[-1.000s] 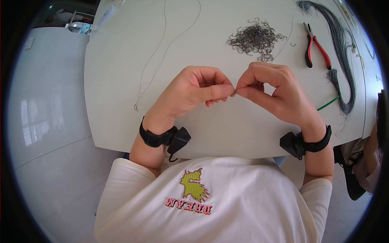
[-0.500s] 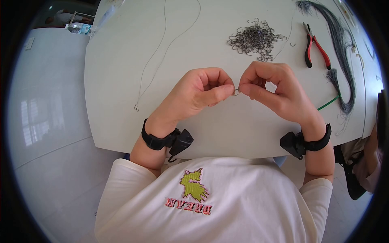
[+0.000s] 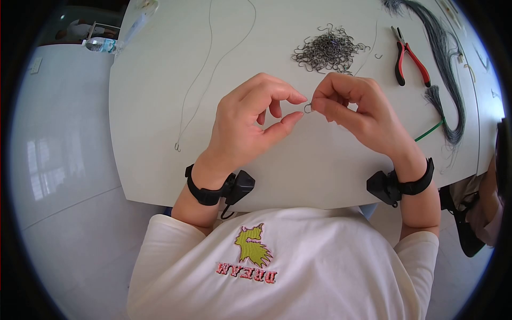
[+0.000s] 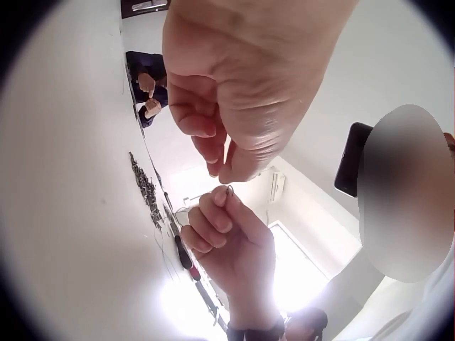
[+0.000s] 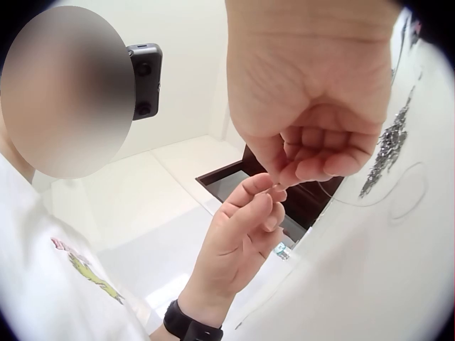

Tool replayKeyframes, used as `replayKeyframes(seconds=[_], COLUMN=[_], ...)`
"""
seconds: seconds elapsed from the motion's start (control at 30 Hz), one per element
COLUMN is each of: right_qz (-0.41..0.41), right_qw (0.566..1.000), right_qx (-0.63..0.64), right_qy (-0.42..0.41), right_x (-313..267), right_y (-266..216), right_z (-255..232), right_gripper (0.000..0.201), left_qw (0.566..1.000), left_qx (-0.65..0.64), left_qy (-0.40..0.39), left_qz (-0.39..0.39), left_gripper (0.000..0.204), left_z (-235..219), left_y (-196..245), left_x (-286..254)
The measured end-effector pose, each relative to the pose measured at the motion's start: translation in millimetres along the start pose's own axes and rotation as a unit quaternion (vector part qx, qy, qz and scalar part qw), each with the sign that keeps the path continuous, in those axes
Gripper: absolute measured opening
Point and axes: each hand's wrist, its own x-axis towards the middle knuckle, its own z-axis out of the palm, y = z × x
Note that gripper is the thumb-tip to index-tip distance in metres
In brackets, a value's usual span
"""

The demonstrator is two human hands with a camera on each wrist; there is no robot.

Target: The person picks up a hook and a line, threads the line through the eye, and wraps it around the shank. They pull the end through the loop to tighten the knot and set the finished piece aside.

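Between thumb and forefinger my right hand (image 3: 362,114) pinches a small metal fish hook (image 3: 307,109), whose curved end sticks out to the left. My left hand (image 3: 242,114) is just left of it, thumb and forefinger parted around the hook's bend and the other fingers loosely bent. In the left wrist view the hook's bend (image 4: 229,190) shows at the right hand's fingertips. Both hands are above the white table (image 3: 266,176). Past the right hand lies a heap of similar hooks (image 3: 329,50).
Red-and-black pliers (image 3: 409,56) and a long grey bundle of strands (image 3: 450,80) with a green tie (image 3: 429,131) lie at the right. A thin line (image 3: 215,69) runs down the left side to a hook (image 3: 177,147). A plastic bottle (image 3: 101,45) is at the far left.
My left thumb and forefinger have spread apart and let go of the hook, whose bend now shows. The right hand still pinches it and has shifted slightly up and left in view.
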Motion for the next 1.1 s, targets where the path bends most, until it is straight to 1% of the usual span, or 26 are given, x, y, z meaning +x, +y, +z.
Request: replayKeyframes(seconds=[0.03, 0.1, 0.2, 0.43, 0.5, 0.53, 0.6, 0.63, 0.7, 0.8, 0.83, 0.9, 0.93, 1.0, 1.03, 1.1], right_qz=[0.0, 0.003, 0.007, 0.003, -0.023, -0.023, -0.019, -0.019, -0.018, -0.031, -0.031, 0.013, 0.013, 0.013, 0.013, -0.001], right_qw=[1.0, 1.0, 1.0, 1.0, 1.0, 1.0, 0.999, 0.999, 0.999, 0.999, 0.999, 1.0, 1.0, 1.0, 1.0, 1.0], right_qx=[0.0, -0.003, -0.017, -0.015, -0.018, -0.018, -0.035, -0.035, -0.029, -0.027, -0.027, 0.002, 0.003, 0.005, 0.005, -0.007], right_qy=[0.0, -0.001, -0.007, -0.015, -0.006, -0.006, -0.006, -0.006, -0.001, 0.015, 0.015, 0.016, 0.016, 0.001, 0.001, -0.002], right_x=[0.3, 0.6, 1.1, 1.4, 1.6, 1.8, 3.6, 3.6, 3.5, 3.7, 4.2, 4.3, 4.2, 4.0, 3.9, 3.8], right_y=[-0.1, -0.3, -1.7, -3.8, -2.2, -1.8, -1.5, -1.5, -1.6, -0.2, -1.6, -4.9, -4.5, -3.2, -2.8, -2.2], right_z=[0.1, 0.3, 0.7, 3.3, 4.8, 4.6, 4.6, 4.6, 4.8, 6.0, 6.1, 5.2, 5.0, 4.2, 4.5, 5.8], right_gripper=[0.014, 0.015, 0.015, 0.014, 0.013, 0.013, 0.013, 0.013, 0.014, 0.014, 0.014, 0.014, 0.014, 0.014, 0.014, 0.014], left_qw=[1.0, 0.999, 0.998, 0.998, 0.999, 0.999, 0.997, 0.997, 0.979, 0.974, 0.974, 0.989, 0.989, 0.994, 0.994, 0.997], left_qx=[0.0, 0.024, 0.045, 0.045, 0.043, 0.043, -0.011, -0.011, -0.092, -0.108, -0.109, -0.06, -0.06, -0.04, -0.04, -0.03], left_qy=[0.0, 0.007, 0.013, 0.034, 0.013, 0.013, -0.016, -0.016, -0.035, -0.032, -0.032, -0.009, -0.01, 0.012, 0.012, 0.03], left_qz=[0.0, 0.032, 0.036, 0.042, 0.006, 0.006, -0.071, -0.071, -0.176, -0.198, -0.198, -0.135, -0.135, -0.098, -0.098, -0.065], left_gripper=[0.026, 0.023, 0.02, 0.012, 0.008, 0.008, 0.004, 0.004, 0.005, 0.005, 0.005, 0.004, 0.004, 0.005, 0.005, 0.007], left_z=[0.4, 1.4, -0.1, 2.1, 0.4, -0.3, -2.2, -1.8, -0.5, 0.7, 0.6, 1.3, 1.5, 2.0, 2.3, 2.6], left_y=[-0.5, -2.1, -1.3, -7.5, -5.8, -4.4, -2.6, -2.3, -2.6, -4.2, -4.2, -3.2, -2.7, -1.9, -2.1, -3.1], left_x=[0.1, -0.1, -0.9, -2.8, -3.2, -3.2, -3.7, -4.5, -6.1, -7.3, -6.9, -5.3, -4.8, -3.9, -3.8, -4.1])
